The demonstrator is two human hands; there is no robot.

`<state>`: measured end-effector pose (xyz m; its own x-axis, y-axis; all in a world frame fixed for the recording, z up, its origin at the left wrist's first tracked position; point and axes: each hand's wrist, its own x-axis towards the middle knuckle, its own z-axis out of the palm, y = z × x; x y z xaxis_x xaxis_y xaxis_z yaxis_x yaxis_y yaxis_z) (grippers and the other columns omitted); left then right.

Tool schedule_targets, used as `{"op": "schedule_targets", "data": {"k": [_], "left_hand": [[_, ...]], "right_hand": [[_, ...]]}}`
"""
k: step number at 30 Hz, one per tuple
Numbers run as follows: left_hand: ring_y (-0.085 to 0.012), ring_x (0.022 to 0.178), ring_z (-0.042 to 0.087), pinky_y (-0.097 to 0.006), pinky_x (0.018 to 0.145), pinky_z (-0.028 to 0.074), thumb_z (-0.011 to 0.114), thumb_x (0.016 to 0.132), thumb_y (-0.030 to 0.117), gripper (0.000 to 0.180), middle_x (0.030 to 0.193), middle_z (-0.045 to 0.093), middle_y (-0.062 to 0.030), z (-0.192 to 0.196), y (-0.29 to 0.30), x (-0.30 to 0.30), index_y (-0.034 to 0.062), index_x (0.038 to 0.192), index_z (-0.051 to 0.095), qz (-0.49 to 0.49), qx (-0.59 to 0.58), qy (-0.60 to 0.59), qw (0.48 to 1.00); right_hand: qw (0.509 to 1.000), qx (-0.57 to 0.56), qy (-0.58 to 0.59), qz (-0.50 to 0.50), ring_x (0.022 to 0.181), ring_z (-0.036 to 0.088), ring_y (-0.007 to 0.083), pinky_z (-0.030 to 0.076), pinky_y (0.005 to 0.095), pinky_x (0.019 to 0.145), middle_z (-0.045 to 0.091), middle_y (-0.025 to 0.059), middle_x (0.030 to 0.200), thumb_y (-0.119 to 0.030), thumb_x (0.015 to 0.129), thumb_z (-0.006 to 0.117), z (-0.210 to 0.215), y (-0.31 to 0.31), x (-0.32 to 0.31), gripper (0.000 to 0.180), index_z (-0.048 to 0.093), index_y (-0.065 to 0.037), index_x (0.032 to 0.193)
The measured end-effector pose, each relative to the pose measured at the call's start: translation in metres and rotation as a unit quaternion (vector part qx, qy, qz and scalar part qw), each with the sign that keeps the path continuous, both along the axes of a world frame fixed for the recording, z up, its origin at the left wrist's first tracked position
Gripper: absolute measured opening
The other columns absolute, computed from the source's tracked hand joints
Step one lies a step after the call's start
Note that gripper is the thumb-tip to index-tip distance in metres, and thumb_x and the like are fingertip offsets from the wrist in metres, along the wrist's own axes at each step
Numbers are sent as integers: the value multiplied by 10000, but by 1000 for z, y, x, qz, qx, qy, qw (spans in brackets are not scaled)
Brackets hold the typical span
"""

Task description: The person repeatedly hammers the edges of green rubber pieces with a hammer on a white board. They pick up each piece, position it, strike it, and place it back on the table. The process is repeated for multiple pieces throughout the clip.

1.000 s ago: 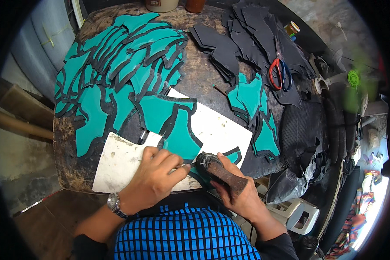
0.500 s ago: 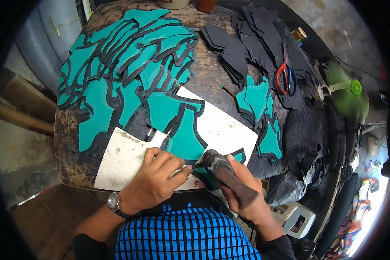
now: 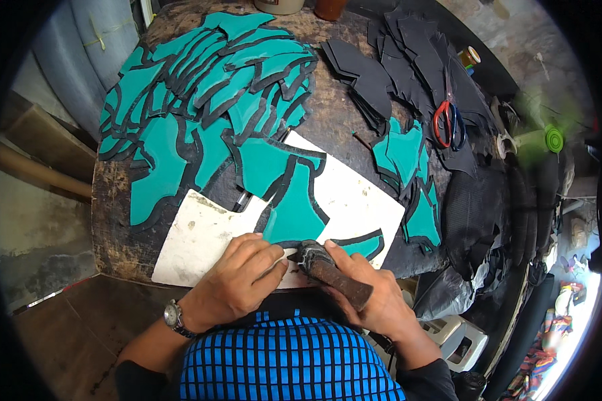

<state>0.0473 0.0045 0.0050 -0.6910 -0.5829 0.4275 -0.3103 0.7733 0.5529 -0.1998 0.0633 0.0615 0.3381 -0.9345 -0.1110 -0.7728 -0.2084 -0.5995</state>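
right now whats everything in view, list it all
teal pieces: many, teal with black edges, overlapping across table's left half
smaller teal stack: several, right of centre
black pieces: many, far right
scissors: one pair, red and blue handles, on black pieces
white board: one, stained, near edge
table: one, dark, worn
tool: one, dark brush-like, over the board
wristwatch: one, left wrist
left hand: pressing on the board
right hand: gripping tool
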Motion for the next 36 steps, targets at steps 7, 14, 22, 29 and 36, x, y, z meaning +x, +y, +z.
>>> {"op": "schedule_targets", "data": {"k": [7, 14, 22, 29, 36], "left_hand": [[-314, 910, 658, -395, 771, 557, 668, 812, -68, 163, 1028, 637, -160, 10, -3, 3, -33, 972, 670, 101, 152, 92, 979], [-313, 1052, 517, -422, 934, 441, 843, 793, 165, 609, 1134, 531, -172, 7, -22, -15, -66, 1309, 616, 223, 93, -49, 969], [-321, 1034, 505, -447, 916, 411, 857, 747, 268, 690, 1156, 523, -160, 7, -13, -20, -52, 1308, 615, 219, 49, -103, 969], [-308, 933, 500, -453, 840, 417, 830, 797, 259, 689, 1104, 542, -167, 5, 12, 1, -87, 1334, 574, 188, 31, -115, 975], [-329, 1009, 520, -457, 899, 359, 798, 812, 212, 487, 1091, 556, -166, 10, 9, -5, -18, 1207, 629, 142, 107, -68, 982]], "right_hand": [[999, 45, -18, 14, 588, 582, 281, 538, 391, 530, 545, 103, 866, -74, 745, 771, -4, 2, 7, 872, 420, -108, 1543], [996, -75, 20, -41, 1116, 640, 338, 526, 418, 900, 667, 138, 1146, -124, 722, 841, -1, -7, -26, 500, 638, -39, 1170], [991, -79, 36, -99, 1263, 480, 436, 405, 515, 1024, 487, 236, 1392, -128, 662, 830, -20, 16, -42, 519, 617, -65, 1131], [978, -23, -52, -200, 1121, 528, 384, 507, 442, 862, 521, 177, 1200, -148, 868, 773, -20, 29, -54, 377, 633, -42, 1202], [959, -149, 29, -240, 872, 623, 361, 515, 418, 759, 575, 163, 966, -31, 836, 742, -26, 39, -88, 300, 588, -6, 1092]]}}
